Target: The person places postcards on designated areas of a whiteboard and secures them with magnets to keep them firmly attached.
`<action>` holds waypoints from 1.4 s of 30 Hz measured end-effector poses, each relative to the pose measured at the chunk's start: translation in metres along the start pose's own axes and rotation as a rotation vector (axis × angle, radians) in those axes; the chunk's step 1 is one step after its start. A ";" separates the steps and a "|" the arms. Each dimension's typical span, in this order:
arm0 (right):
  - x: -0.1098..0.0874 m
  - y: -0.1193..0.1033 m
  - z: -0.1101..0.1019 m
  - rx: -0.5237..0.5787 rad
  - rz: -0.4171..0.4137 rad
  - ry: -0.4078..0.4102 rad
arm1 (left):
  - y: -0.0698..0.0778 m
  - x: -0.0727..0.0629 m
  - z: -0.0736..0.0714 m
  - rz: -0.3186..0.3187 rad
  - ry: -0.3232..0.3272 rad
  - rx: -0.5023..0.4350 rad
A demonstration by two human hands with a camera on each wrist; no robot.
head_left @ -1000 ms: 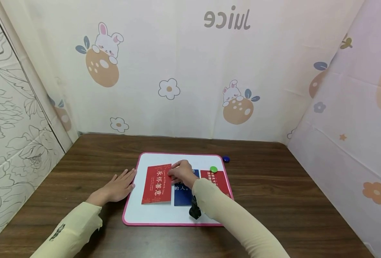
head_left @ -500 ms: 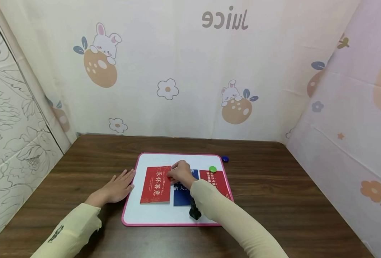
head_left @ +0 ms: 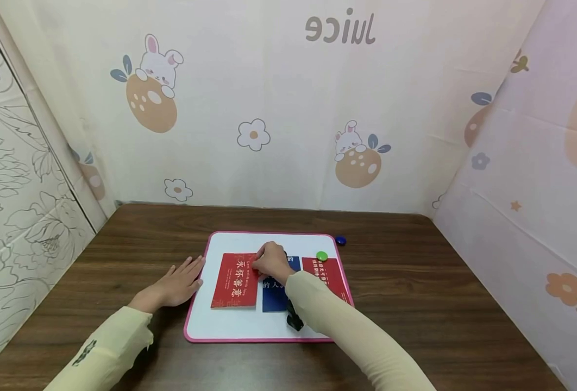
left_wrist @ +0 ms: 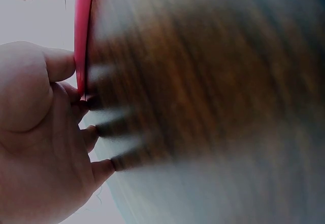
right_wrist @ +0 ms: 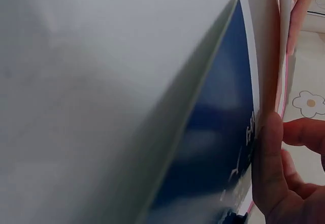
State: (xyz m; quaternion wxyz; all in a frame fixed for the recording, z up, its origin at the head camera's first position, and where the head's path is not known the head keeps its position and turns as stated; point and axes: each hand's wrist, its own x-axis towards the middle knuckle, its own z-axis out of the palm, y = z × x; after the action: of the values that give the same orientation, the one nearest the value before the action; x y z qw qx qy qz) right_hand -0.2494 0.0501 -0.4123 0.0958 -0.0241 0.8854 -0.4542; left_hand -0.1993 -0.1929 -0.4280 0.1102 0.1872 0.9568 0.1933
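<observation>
A white board point(head_left: 230, 327) with a pink rim lies on the table. My right hand point(head_left: 272, 260) pinches the right edge of the left red card point(head_left: 232, 282), which has white lettering; in the right wrist view that edge stands off the board, between thumb and fingers. The hand partly covers a blue card point(head_left: 275, 300) in the middle. A second red card point(head_left: 328, 270) lies at the right, partly hidden by my sleeve, with a round green magnet point(head_left: 321, 256) at its top. My left hand point(head_left: 173, 285) rests at the board's left rim, fingers extended; its thumb touches the pink rim point(left_wrist: 81, 36).
A round blue magnet point(head_left: 340, 240) sits on the wooden table point(head_left: 415, 293) just outside the board's upper right corner. A black object point(head_left: 295, 320) is at my right wrist, over the board. A printed curtain point(head_left: 288, 163) hangs behind the table.
The left red card has come down slightly and tilts less, with my right hand still at its edge. My left hand keeps its place on the board's left rim.
</observation>
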 end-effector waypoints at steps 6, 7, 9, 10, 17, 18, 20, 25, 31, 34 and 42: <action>0.002 -0.001 -0.001 -0.067 -0.010 -0.029 | 0.001 -0.001 0.000 0.000 0.002 -0.002; 0.002 -0.002 -0.001 -0.076 -0.004 -0.036 | 0.001 -0.001 0.000 0.000 0.002 -0.002; 0.003 -0.002 -0.001 -0.093 0.003 -0.042 | 0.001 -0.001 0.000 0.001 0.003 -0.002; 0.003 -0.003 -0.001 -0.101 0.004 -0.045 | 0.001 -0.001 0.000 0.000 0.002 0.000; 0.001 -0.008 -0.004 -0.132 -0.009 -0.064 | -0.001 0.002 0.000 -0.011 -0.002 -0.002; 0.001 -0.009 -0.005 -0.139 -0.013 -0.064 | -0.001 0.002 0.001 -0.011 -0.003 -0.003; 0.001 -0.010 -0.005 -0.154 -0.019 -0.065 | -0.001 0.002 0.000 -0.014 -0.006 -0.003; 0.002 -0.010 -0.005 -0.175 -0.020 -0.066 | 0.000 0.001 -0.001 -0.005 -0.004 -0.002; 0.003 -0.011 -0.004 -0.192 -0.008 -0.066 | 0.001 0.000 -0.002 -0.003 -0.001 0.003; 0.002 -0.012 -0.004 -0.197 -0.010 -0.069 | 0.001 0.000 -0.003 -0.004 -0.003 0.004; 0.000 -0.012 -0.004 -0.200 -0.010 -0.071 | -0.001 0.001 0.000 -0.001 0.002 0.003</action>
State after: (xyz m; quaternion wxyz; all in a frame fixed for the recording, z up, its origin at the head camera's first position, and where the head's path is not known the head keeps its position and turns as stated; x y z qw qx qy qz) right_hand -0.2507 0.0466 -0.4002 0.1217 -0.0541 0.9222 -0.3630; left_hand -0.2009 -0.1935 -0.4283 0.1093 0.1869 0.9572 0.1918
